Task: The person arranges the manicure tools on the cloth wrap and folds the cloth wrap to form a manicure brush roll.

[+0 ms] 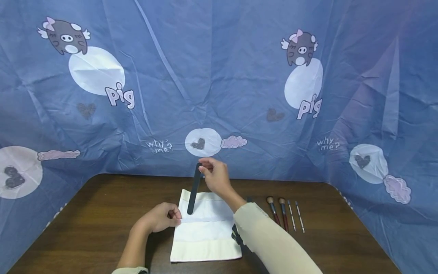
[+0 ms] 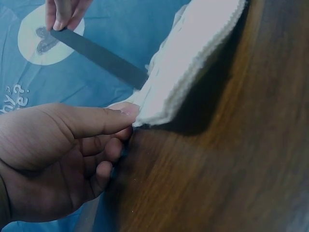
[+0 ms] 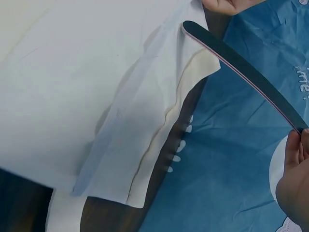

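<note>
Pinching the file by its top end in the right hand, between thumb and fingertips, and gripping the left edge of the cloth between thumb and forefinger of the left hand, with the other fingers loosely bent. Slanting the file down over the far half of the cloth, with its lower end just beside the band across the middle; impossible to tell whether touching. Risky to hold so long a piece at one end only: could let the lower end swing sideways with a small twist, or drop the file altogether by relaxing the thumb. Could also snag the band or ruck the cloth by pushing off line. Likely to drag the whole cloth askew on the desk by tugging too hard at that edge. Worth minding the right sleeve too: near enough to the brushes and sticks to knock them out of their row by dipping low.
</note>
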### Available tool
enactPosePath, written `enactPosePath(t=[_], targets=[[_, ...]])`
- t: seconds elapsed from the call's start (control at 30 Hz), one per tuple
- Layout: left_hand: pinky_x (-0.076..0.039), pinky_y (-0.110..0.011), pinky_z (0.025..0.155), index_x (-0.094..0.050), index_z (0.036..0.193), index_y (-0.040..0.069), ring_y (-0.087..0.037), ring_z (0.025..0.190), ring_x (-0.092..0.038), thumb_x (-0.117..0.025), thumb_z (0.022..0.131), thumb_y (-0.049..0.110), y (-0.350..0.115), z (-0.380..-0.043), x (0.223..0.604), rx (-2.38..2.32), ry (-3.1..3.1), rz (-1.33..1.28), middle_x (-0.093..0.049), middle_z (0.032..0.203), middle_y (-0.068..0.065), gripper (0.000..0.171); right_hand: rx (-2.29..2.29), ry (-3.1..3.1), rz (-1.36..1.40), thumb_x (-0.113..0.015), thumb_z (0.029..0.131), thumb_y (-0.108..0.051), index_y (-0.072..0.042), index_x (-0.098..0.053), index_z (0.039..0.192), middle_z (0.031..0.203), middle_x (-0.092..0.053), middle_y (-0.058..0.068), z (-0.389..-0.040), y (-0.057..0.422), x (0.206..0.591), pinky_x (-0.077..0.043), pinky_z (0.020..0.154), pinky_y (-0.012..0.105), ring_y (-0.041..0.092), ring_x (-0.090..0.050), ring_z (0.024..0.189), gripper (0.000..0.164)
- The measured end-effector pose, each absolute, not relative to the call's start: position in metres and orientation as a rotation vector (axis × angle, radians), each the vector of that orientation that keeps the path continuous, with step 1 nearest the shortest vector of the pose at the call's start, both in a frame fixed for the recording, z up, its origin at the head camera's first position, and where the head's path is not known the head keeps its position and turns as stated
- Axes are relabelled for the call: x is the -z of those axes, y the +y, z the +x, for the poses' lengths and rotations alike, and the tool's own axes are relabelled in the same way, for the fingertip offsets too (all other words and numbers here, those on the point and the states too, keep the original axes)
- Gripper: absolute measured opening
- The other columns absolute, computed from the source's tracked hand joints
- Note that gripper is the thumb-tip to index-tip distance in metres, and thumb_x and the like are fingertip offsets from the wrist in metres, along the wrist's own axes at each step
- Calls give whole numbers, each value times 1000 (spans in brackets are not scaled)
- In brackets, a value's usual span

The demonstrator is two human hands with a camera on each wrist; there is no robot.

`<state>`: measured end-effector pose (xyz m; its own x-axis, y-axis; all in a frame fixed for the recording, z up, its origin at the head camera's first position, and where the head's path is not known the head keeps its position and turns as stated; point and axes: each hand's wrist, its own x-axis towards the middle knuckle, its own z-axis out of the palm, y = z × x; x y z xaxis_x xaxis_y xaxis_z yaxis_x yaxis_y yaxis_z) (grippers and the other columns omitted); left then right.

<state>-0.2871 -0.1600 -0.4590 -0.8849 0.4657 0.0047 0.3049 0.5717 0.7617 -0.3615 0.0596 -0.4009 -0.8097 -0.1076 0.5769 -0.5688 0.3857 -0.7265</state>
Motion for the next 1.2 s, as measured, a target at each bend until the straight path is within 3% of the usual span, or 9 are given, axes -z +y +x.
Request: enactPosePath(t=[0.23,0.47,0.73,0.83,1.0,1.2], targets=[[-45,-29,68,-67,88,4,-16,76,-55,-75,86,0,-161,-286,459,-1211,2601,661,-58,77,1,9,-1463,-2203,538,-73,91,2,4,-74,108,97,-76,15,-366,55,403,-57,76,23,24,-73,88,17],[-44,-27,68,-66,87,3,-16,76,-54,-75,86,-1,-164,-286,459,-1228,2599,683,-58,77,1,9,-1585,-2247,463,-73,90,3,3,-75,107,92,-73,13,-370,50,406,-57,72,23,17,-71,80,17],[-44,-27,67,-66,86,4,-16,75,-54,-76,85,0,-165,-286,459,-1242,2590,679,-57,76,1,11,-1788,-2227,380,-68,91,11,10,-71,109,92,-70,19,-370,45,413,-59,73,25,20,-71,79,18],[-43,-26,67,-66,85,4,-16,75,-54,-76,85,-1,-165,-286,460,-1243,2591,686,-57,76,1,11,-1741,-2276,322,-69,90,10,7,-72,109,93,-70,17,-370,45,416,-57,72,24,16,-68,78,20],[-43,-26,67,-65,85,4,-15,74,-53,-75,84,-1,-164,-287,461,-1236,2597,702,-56,75,2,11,-1716,-2384,303,-68,87,13,4,-69,120,103,-67,14,-370,45,422,-55,69,24,11,-65,75,35],[-43,-26,66,-65,85,4,-15,74,-53,-75,85,-2,-161,-288,460,-1225,2597,694,-56,75,2,12,-1834,-2422,324,-65,83,18,6,-57,135,104,-64,19,-369,45,431,-57,67,29,16,-68,73,53]])
